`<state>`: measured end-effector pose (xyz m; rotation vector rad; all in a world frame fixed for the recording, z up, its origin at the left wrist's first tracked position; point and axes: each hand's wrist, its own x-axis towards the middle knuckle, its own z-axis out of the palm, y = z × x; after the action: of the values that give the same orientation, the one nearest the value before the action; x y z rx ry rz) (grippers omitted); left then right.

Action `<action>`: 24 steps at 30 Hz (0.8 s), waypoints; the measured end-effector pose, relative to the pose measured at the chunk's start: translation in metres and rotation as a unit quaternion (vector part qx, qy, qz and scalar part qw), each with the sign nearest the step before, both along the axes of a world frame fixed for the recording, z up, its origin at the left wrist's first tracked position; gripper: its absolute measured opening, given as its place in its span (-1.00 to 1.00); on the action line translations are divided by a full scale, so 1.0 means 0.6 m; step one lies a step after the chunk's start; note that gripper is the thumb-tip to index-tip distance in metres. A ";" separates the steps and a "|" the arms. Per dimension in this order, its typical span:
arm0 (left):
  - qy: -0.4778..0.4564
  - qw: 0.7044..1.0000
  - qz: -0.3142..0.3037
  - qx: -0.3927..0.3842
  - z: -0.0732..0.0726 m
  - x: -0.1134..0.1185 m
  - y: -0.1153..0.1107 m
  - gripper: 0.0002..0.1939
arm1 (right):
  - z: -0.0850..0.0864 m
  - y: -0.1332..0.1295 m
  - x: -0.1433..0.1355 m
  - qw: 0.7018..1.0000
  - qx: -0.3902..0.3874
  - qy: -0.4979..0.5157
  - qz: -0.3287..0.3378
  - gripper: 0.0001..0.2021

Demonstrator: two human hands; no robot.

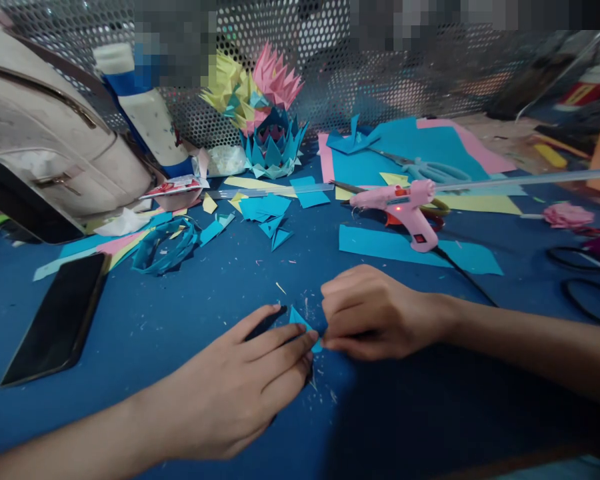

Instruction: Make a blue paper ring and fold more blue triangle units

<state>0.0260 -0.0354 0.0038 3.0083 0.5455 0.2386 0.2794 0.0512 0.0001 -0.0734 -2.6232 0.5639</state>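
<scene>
A small folded piece of blue paper lies on the blue table in front of me, its upper corner pointed. My left hand rests over it with fingers stretched out. The fingertips press on its lower part and cover some of it, while the thumb sits apart to the left. From the right, my right hand is closed, its fingers curled in and the thumb tip at the paper's lower right edge. Whether that edge is between its fingers is hidden. Pale scraps are scattered around the paper.
A pink glue gun lies on a blue paper strip, its light on. Behind are scissors, paper flowers and folded blue pieces. Leftward are a phone, a blue paper ring and a bag.
</scene>
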 end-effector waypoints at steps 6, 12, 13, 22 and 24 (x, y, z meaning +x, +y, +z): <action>0.009 1.000 0.002 0.024 0.001 0.000 -0.004 -0.57 | -0.006 0.000 0.003 0.998 0.024 -0.021 -0.059 -0.72; 0.028 0.999 -0.003 0.024 -0.003 0.000 -0.004 -0.55 | -0.008 -0.001 0.006 0.990 0.112 -0.045 -0.076 -0.69; 0.028 0.999 -0.003 0.023 -0.003 0.000 -0.004 -0.55 | -0.007 -0.001 0.006 0.989 0.112 -0.049 -0.080 -0.68; 0.023 0.999 -0.007 0.023 0.001 0.002 -0.002 -0.55 | -0.012 -0.003 0.001 0.990 0.108 -0.029 -0.086 -0.62; 0.020 0.999 -0.008 0.024 0.001 0.002 -0.002 -0.54 | -0.012 -0.004 0.002 0.990 0.111 -0.019 -0.088 -0.62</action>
<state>0.0273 -0.0367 0.0042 3.0692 0.5278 0.1949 0.2803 0.0489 -0.0070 -0.2439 -2.6641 0.2107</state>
